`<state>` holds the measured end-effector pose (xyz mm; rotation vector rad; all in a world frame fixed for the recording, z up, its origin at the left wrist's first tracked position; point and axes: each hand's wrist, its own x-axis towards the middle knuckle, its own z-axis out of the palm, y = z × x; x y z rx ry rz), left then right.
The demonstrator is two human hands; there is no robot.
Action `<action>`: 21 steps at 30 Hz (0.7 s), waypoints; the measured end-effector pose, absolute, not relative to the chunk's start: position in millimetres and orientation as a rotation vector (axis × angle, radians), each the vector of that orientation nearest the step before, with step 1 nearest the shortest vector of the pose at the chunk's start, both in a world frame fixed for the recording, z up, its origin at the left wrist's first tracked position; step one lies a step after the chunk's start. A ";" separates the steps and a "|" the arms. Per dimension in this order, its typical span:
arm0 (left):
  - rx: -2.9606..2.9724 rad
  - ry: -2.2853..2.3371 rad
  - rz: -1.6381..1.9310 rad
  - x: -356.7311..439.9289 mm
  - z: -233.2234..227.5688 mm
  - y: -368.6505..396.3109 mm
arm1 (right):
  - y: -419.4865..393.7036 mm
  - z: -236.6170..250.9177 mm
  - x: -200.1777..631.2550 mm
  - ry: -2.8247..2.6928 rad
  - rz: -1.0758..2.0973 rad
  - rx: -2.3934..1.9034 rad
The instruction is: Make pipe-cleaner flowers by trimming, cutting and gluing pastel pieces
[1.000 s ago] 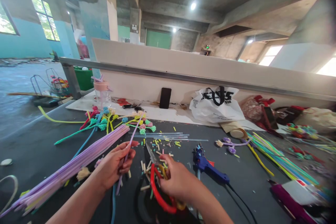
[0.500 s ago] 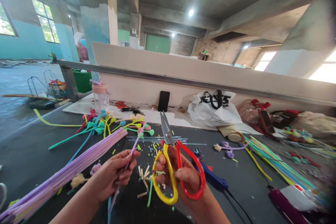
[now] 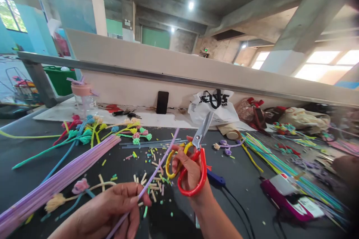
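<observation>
Left hand (image 3: 112, 209), low in the view, pinches one purple pipe cleaner (image 3: 159, 166) between thumb and fingertips; the stem runs up and to the right from the hand, its free tip ending just left of the scissors (image 3: 193, 160). Right hand (image 3: 190, 170) grips one pair of scissors, fingers through the red loop, with the yellow loop on the thumb side. Blades point up and right, closed or nearly so; the blur does not let me say which. The pipe cleaner passes just beside the yellow loop; contact cannot be told.

Count on the dark table (image 3: 33, 164): one thick bundle of purple stems (image 3: 56, 183) left of the left hand, lying slantwise. One blue glue gun (image 3: 215, 179), partly behind the right hand. One black phone (image 3: 162, 102) propped upright against the back board. One white plastic bag (image 3: 214, 108) just right of the phone. Short cut scraps (image 3: 153, 186) lie scattered between the two hands, too many to count.
</observation>
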<state>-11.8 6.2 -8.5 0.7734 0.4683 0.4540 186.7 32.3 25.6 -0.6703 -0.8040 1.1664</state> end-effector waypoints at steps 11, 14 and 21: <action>0.749 0.367 0.514 -19.9 -6.3 10.7 | 43.1 19.6 192.3 -0.754 1.211 -0.799; 0.777 0.272 0.522 -21.8 -5.0 14.5 | 43.8 21.0 191.6 -0.724 1.160 -0.827; 0.875 0.259 0.264 -15.4 -13.6 14.4 | 40.6 20.0 184.9 -0.824 1.416 -0.882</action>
